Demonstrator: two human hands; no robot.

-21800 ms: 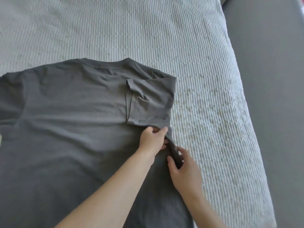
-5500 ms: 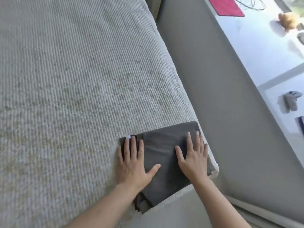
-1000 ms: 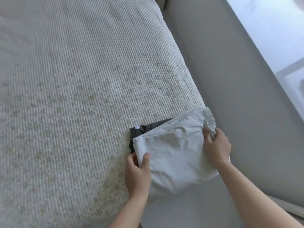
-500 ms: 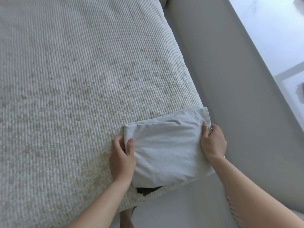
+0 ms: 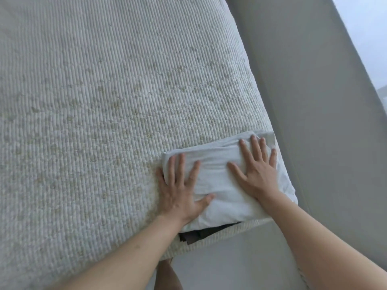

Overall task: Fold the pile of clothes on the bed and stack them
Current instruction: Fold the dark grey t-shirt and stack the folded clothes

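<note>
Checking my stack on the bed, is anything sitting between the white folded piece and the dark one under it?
Nothing visible. The white folded garment lies directly on the dark garment, both hands pressing flat on top.

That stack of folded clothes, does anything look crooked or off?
Slightly. The dark garment pokes out under the white folded garment at the bed corner, so edges don't line up. Both hands press flat on top.
</note>
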